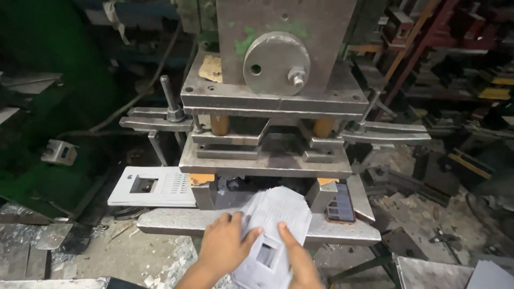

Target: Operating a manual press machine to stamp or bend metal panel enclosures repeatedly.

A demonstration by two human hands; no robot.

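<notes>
Both my hands hold a white sheet-metal panel [278, 217] with a small rectangular window, tilted in front of a heavy steel press [273, 101]. My left hand [225, 243] lies on the panel's left side, fingers spread over it. My right hand [297, 257] grips its lower right edge, thumb on top. The panel's far end reaches toward the opening of the die block [267, 160] under the ram. A finished white panel [152, 187] with a cut window and slots lies flat at the die's left side.
A dark phone-like slab [340, 203] rests on the press bed [176, 220] at the right. Metal scraps litter the floor at the lower left. More white sheets [490, 275] sit at the bottom right. Racks of dies fill the right background.
</notes>
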